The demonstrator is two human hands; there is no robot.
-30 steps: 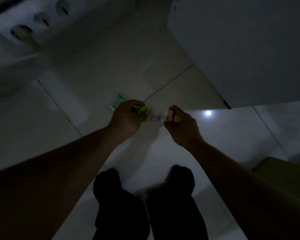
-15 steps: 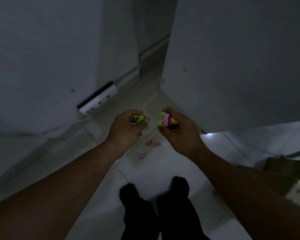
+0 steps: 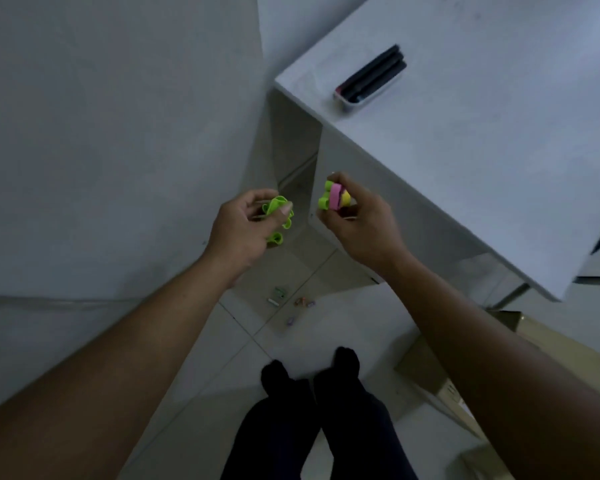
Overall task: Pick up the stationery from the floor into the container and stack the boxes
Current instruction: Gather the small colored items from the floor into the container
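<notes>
Pinching looped green clips (image 3: 276,206), left hand (image 3: 240,233); right hand (image 3: 362,227), pink-yellow bundle (image 3: 335,197).

Two hands: left hand (image 3: 246,226), right hand (image 3: 357,223). Three clips (image 3: 334,197) in right; green bunch (image 3: 276,206) in left, count unclear. Five small pieces (image 3: 300,301) on floor (image 3: 347,323). One pen container (image 3: 369,81) on counter (image 3: 499,150). Two cardboard boxes (image 3: 426,375).

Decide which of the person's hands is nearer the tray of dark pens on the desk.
Right. The right hand, holding coloured clips, is below-left of the tray; the left hand, holding green clips, is farther left.
</notes>
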